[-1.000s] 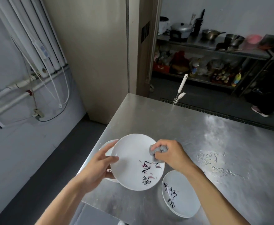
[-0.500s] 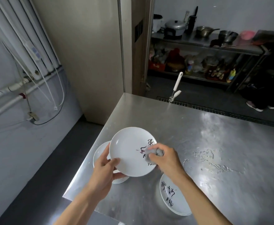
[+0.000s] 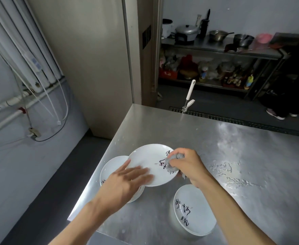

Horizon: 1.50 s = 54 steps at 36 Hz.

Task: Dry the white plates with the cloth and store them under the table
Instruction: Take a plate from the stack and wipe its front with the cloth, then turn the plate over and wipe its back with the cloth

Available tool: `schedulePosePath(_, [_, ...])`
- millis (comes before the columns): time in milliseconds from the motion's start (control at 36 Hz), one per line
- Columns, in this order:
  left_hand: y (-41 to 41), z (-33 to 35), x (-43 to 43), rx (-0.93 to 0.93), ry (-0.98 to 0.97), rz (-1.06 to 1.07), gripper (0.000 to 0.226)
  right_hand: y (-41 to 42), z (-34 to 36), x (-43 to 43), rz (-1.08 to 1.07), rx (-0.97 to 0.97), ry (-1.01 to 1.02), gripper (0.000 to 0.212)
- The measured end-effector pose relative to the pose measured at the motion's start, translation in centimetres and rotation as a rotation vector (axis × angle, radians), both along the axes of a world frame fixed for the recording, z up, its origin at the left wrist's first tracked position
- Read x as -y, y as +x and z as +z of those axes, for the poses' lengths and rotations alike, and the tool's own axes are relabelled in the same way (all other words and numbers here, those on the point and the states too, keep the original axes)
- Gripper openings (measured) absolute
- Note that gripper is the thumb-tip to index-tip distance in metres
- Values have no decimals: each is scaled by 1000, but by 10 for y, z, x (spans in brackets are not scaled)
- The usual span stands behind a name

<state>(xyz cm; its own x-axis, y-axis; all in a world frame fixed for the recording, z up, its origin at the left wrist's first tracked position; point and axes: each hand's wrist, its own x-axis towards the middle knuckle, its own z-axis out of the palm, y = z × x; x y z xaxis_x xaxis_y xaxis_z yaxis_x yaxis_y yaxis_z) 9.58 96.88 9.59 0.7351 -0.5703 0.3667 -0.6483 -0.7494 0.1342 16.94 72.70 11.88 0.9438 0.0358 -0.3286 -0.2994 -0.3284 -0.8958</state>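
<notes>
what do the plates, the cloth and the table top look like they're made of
Held plate: likely glazed ceramic, glossy white with painted dark characters; melamine can't be excluded.
Cloth: soft grey fabric, matte, bunched in the right hand.
Table: apparently stainless steel, brushed silvery sheen with diffuse reflections and water spots.

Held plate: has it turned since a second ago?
Yes. The held plate has turned counter-clockwise: its writing swung from the table's near edge toward the wet patch, under the cloth.

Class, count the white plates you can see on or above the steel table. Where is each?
3: one plate being wiped with the cloth, one partly hidden beneath it, one near the table's front edge. More could be hidden underneath.
</notes>
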Motion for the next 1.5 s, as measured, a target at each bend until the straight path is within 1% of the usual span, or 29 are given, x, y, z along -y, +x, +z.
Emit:
schedulePosePath(56, [-1, -1, 0, 29, -18, -12, 49, 1, 3, -1, 9, -1, 12, 20])
schedulePosePath(111, [-3, -3, -1, -24, -78, 12, 54, 2, 6, 0, -5, -18, 87, 13])
schedulePosePath(167, [-6, -4, 1, -148, -194, 74, 44, 2, 7, 0, -46, -18, 206, 6])
schedulePosePath(194, [-9, -4, 2, -219, -273, 127, 37, 2, 8, 0, -71, 0, 240, 6])
schedulePosePath(278, [-15, -8, 7, -507, -585, 264, 17, -3, 4, -4, -151, 126, 238, 8])
schedulePosePath(333, [-19, -8, 11, -672, -869, 314, 9, -8, -6, -10, -181, 238, 196, 9])
schedulePosePath(417, [-25, -4, 19, -887, -1284, 372, 29, -19, -18, -24, -120, 429, 54, 10])
schedulePosePath(444, [-27, -4, 22, -939, -1371, 390, 32, -23, -20, -30, -84, 512, -14, 12])
schedulePosePath(528, [-30, -4, 32, -1049, -1556, 397, 35, -34, -23, -51, 11, 730, -239, 29])
schedulePosePath(556, [-30, -4, 34, -1074, -1620, 387, 35, -37, -24, -56, 48, 791, -300, 29])
schedulePosePath(611, [-30, -2, 34, -1103, -1727, 388, 35, -42, -27, -57, 164, 850, -332, 25])
schedulePosePath(639, [-30, -1, 32, -1104, -1762, 400, 37, -42, -28, -53, 228, 832, -306, 24])
schedulePosePath(694, [-31, -1, 26, -1093, -1802, 438, 40, -42, -30, -42, 319, 775, -262, 21])
schedulePosePath(750, [-33, -3, 20, -1082, -1816, 475, 43, -37, -29, -33, 341, 733, -284, 17])
schedulePosePath(861, [-40, -5, 19, -1110, -1801, 476, 40, -20, -20, -37, 215, 651, -387, 16])
schedulePosePath(944, [-43, -4, 22, -1149, -1781, 446, 38, -21, -11, -55, 194, 663, -376, 17])
schedulePosePath(1028, [-41, -4, 22, -1142, -1774, 422, 37, -34, -7, -69, 313, 725, -328, 20])
schedulePosePath(1083, [-39, -5, 18, -1118, -1776, 425, 36, -41, -8, -69, 438, 707, -304, 22])
schedulePosePath(1139, [-39, -7, 10, -1096, -1780, 434, 35, -42, -11, -61, 509, 676, -295, 23])
schedulePosePath(1194, [-40, -10, 1, -1089, -1773, 436, 35, -39, -14, -49, 472, 659, -298, 20])
schedulePosePath(1306, [-46, -13, -16, -1129, -1700, 383, 42, -24, -12, -35, 195, 685, -281, 16])
schedulePosePath(1361, [-49, -13, -22, -1179, -1651, 343, 49, -15, -5, -37, 129, 703, -221, 17])
schedulePosePath(1417, [-51, -13, -21, -1227, -1598, 318, 51, -8, 5, -43, 183, 696, -137, 17])
schedulePosePath(1472, [-50, -13, -16, -1242, -1528, 279, 49, -6, 12, -51, 347, 667, -100, 18])
schedulePosePath(1500, [-49, -13, -13, -1235, -1501, 261, 48, -6, 13, -55, 434, 654, -115, 19])
